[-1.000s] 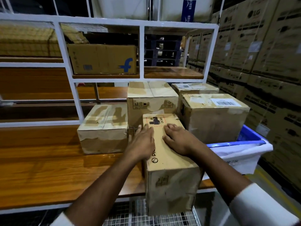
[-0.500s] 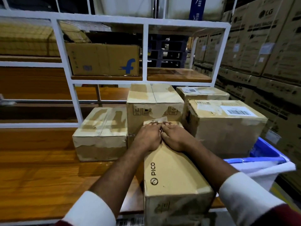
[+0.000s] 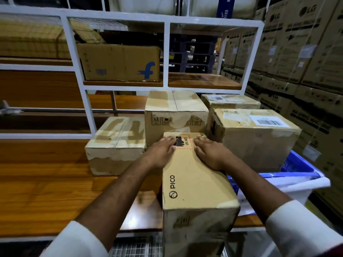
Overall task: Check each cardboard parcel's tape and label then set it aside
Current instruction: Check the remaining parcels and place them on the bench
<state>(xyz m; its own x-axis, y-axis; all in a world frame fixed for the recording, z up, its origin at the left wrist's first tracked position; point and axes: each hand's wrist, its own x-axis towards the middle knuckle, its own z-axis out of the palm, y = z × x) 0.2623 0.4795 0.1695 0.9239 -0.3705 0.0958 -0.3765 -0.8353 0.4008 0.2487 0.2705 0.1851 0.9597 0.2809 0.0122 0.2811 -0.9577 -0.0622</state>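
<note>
Both hands flat on PICO box point(image 3: 193, 184) top, fingers straight, left hand point(image 3: 161, 151) and right hand point(image 3: 209, 154) flanking the UN label point(image 3: 183, 142), likely to expose it; box overhangs table point(image 3: 46, 191) edge

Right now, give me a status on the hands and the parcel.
Left hand and right hand flat on the PICO box, fingers straight. Box overhangs the table edge. Other boxes right behind it.

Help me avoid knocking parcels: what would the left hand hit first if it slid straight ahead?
Probably the taller taped box standing just beyond the PICO parcel; the left hand points at its front, though the gap is unclear.
</note>
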